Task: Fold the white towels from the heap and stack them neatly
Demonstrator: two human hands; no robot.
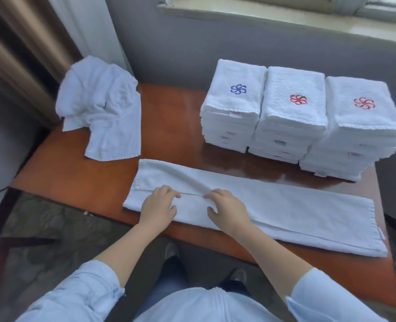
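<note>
Two: left hand point(158, 205), right hand point(229, 206), fingers point(169, 191) relaxed, pressing towel point(297, 212); label point(218, 233) unreadable.

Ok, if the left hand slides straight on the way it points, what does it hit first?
The left hand rests on the long towel; beyond it, probably the blue-logo stack, though depth is unclear.

No legible text, blue pinwheel emblem point(238, 89) on 1 folded stack point(229, 126), red emblems point(298, 99) on 2 (tags point(235, 114) blurred)
</note>
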